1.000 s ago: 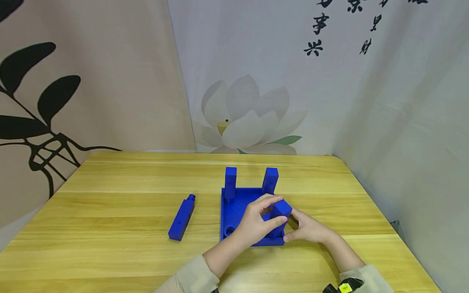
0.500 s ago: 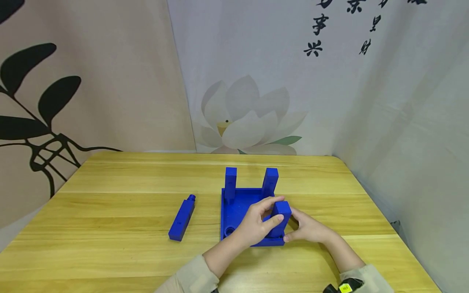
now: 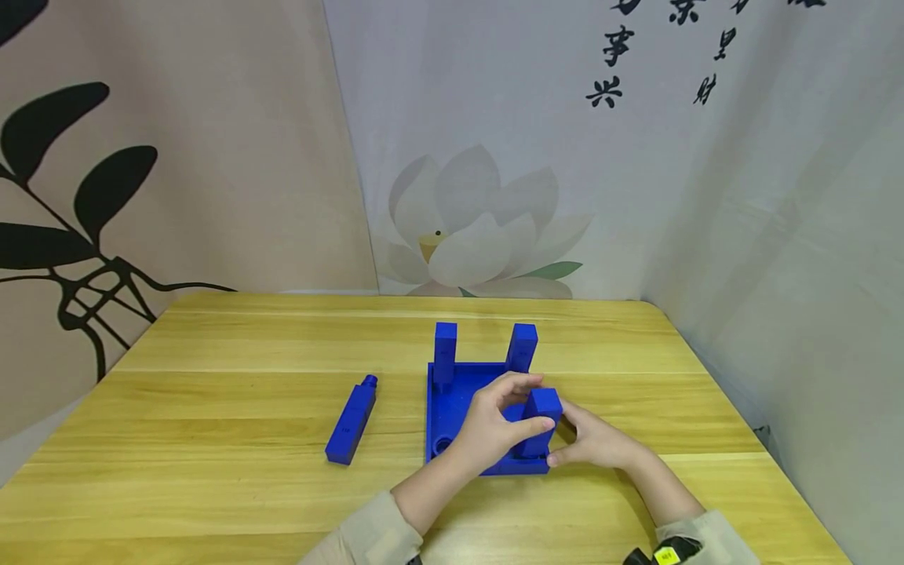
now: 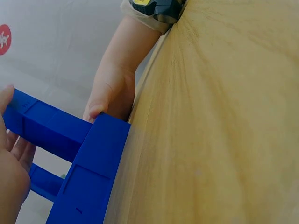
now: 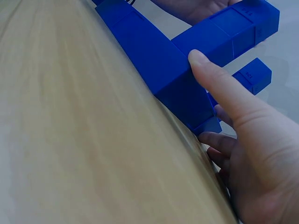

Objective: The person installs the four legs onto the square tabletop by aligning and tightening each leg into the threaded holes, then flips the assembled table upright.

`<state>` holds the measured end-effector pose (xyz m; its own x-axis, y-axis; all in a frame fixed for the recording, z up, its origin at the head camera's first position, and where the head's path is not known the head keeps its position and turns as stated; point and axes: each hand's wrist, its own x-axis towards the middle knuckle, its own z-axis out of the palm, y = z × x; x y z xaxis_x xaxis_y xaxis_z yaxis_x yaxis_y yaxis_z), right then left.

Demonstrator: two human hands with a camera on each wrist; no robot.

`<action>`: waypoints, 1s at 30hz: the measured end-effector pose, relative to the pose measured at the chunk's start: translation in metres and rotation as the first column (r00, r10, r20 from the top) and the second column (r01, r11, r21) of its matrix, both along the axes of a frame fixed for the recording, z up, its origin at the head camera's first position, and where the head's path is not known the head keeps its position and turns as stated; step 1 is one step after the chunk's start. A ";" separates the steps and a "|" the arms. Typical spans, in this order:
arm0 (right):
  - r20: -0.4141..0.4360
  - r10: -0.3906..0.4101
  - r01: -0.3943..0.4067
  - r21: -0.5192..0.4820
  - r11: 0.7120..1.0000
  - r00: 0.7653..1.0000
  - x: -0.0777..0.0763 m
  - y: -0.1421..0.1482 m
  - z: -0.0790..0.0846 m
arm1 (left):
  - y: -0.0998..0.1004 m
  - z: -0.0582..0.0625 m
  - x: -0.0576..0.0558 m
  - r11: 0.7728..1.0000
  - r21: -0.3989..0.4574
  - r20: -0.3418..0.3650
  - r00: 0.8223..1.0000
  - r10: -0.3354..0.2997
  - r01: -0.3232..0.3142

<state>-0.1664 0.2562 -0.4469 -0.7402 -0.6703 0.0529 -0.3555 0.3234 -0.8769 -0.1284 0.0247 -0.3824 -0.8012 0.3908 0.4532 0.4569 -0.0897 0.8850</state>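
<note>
A blue square base with a raised rim [image 3: 446, 416] lies on the table. Two blue square legs, the far left one [image 3: 444, 353] and the far right one [image 3: 521, 349], stand upright at its back corners. At the near right corner stands a third leg [image 3: 542, 416], pinched near its top between thumb and fingers of my left hand [image 3: 490, 424]. My right hand [image 3: 600, 439] grips the base's near right corner, its thumb on the corner edge in the right wrist view. The third leg's lower end is hidden inside the rim. A round socket [image 3: 442, 446] shows at the near left corner.
A loose blue leg [image 3: 351, 420] with a threaded round end lies on the wooden table [image 3: 212, 439], left of the base. Behind the table hangs a pale curtain [image 3: 487, 110] with printed flowers and characters. Another curtain stretch runs along the right side.
The near right leg has turned a little, so its top now sits squarer to the base. My left fingers have shifted on it. My right hand and the base stay put.
</note>
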 end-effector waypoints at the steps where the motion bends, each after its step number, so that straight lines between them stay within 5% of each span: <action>1: 0.001 -0.005 0.005 0.002 1.000 1.000 0.000 0.000 0.000 | -0.001 0.004 0.002 1.000 0.002 0.005 1.000 0.008 -0.008; 11: 0.000 -0.030 0.030 0.014 0.999 1.000 0.001 -0.002 0.002 | -0.004 0.014 0.009 0.999 0.011 0.019 0.999 0.038 -0.038; 25: 0.000 -0.018 0.018 0.001 1.000 1.000 0.000 -0.002 0.002 | -0.006 0.012 0.008 1.000 0.010 -0.049 0.998 -0.028 0.029; 30: 0.002 -0.023 0.023 -0.002 1.000 1.000 0.001 -0.002 0.002 | -0.003 0.000 0.002 1.000 0.010 -0.046 0.999 -0.024 0.025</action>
<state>-0.1656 0.2542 -0.4447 -0.7554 -0.6531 0.0530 -0.3466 0.3297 -0.8782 -0.1265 0.0221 -0.3819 -0.7695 0.4050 0.4937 0.4948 -0.1107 0.8619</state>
